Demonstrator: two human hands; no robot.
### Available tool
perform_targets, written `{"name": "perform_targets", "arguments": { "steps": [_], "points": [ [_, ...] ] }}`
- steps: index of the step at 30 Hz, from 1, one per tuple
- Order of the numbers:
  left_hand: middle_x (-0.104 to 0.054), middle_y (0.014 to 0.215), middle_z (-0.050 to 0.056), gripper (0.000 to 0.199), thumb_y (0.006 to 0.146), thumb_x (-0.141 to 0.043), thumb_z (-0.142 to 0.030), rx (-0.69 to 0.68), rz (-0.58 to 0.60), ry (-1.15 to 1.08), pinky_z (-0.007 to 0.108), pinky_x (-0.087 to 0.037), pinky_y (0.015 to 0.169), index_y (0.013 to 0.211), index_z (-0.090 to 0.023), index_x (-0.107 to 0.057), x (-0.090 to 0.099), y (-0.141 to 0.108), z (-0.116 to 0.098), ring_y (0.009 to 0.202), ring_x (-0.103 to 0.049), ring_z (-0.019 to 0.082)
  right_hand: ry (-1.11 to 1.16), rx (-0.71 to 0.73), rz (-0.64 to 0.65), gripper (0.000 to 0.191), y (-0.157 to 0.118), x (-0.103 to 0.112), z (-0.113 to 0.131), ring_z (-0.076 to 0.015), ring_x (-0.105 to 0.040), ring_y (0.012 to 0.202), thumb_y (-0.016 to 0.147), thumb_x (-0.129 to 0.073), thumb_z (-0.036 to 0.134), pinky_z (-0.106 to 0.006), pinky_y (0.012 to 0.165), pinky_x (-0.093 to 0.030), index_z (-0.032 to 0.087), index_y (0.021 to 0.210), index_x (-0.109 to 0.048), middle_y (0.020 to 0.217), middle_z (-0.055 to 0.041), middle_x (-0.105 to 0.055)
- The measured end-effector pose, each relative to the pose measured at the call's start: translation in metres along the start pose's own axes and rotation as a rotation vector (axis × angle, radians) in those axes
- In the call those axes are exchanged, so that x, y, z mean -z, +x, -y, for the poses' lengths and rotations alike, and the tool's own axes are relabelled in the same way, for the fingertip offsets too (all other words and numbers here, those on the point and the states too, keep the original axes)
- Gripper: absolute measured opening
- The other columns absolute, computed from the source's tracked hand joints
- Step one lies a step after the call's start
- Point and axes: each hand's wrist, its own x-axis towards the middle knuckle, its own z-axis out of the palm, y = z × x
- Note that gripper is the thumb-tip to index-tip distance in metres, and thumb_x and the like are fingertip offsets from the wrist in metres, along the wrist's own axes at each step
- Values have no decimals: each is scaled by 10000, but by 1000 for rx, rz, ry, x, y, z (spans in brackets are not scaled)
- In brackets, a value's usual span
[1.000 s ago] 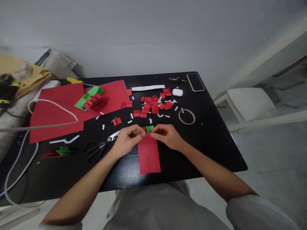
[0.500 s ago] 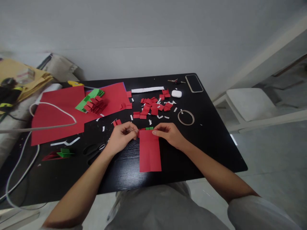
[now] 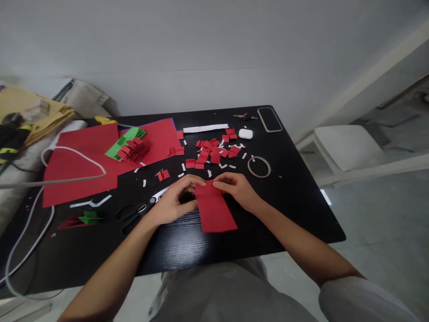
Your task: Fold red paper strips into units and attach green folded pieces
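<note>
Between my hands, a creased red paper piece [image 3: 216, 212] hangs with its lower edge tilted toward me. My left hand [image 3: 176, 197] grips its upper left edge, fingers curled behind and thumb below. My right hand [image 3: 234, 188] pinches the top right edge between thumb and fingers. What lies behind the paper's top is hidden. Black-handled scissors [image 3: 129, 214] rest on the table, partly under my left wrist. Just beyond my hands lie small folded red paper pieces [image 3: 209, 150] and white paper scraps [image 3: 209, 173].
Large red sheets [image 3: 77, 165] lie at the left with a green folded paper [image 3: 125, 141] on them. A white cable [image 3: 50, 219] loops over the left side. A tape ring [image 3: 259, 166], white case [image 3: 246, 133], keys [image 3: 246, 116] and phone [image 3: 270, 119] sit at the right.
My left hand has moved right onto the paper's top edge. The paper's lower end has swung right and lifted. Green bits at its top edge no longer show.
</note>
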Motion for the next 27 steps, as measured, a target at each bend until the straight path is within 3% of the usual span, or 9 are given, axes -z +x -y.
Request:
{"name": "perform_targets", "arguments": {
  "steps": [6,9,11,16,27],
  "points": [
    [-682,877,16,178,914,-744,-320,148,-212,-4,257,-510,740,1011,-193,-665,-9,1,13,786,-626,139,167,-15,61,410,3,1,-7,-156,-720,796,846,-780,587,-282,757,-589,181,902,-806,878,-46,-780],
    [-638,824,-14,281,864,-796,-359,169,-333,-110,238,-487,698,1024,-201,-627,-14,3,16,734,-595,121,232,14,115,552,3,1,-9,-174,-729,780,869,-686,705,-298,730,-595,165,904,-797,869,-75,-783],
    [-616,833,-22,360,817,-837,-342,156,-382,-176,230,-479,699,1058,-209,-604,-16,5,17,746,-590,116,205,41,122,542,3,0,-8,-187,-735,801,843,-718,700,-321,760,-604,171,935,-791,892,-75,-788],
    [-597,809,-38,443,741,-883,-262,149,-396,-242,220,-463,680,1085,-210,-609,-21,8,17,706,-554,99,-4,125,40,342,0,-3,-9,-201,-741,909,719,-923,381,-377,922,-593,215,977,-771,982,-38,-799],
    [-584,698,-48,289,782,-860,-344,230,-330,-184,211,-427,638,951,-169,-704,-21,6,13,621,-480,85,-108,131,-9,224,-1,-4,-11,-175,-719,801,797,-838,375,-313,773,-582,190,888,-752,886,-32,-783]
  ]
}}
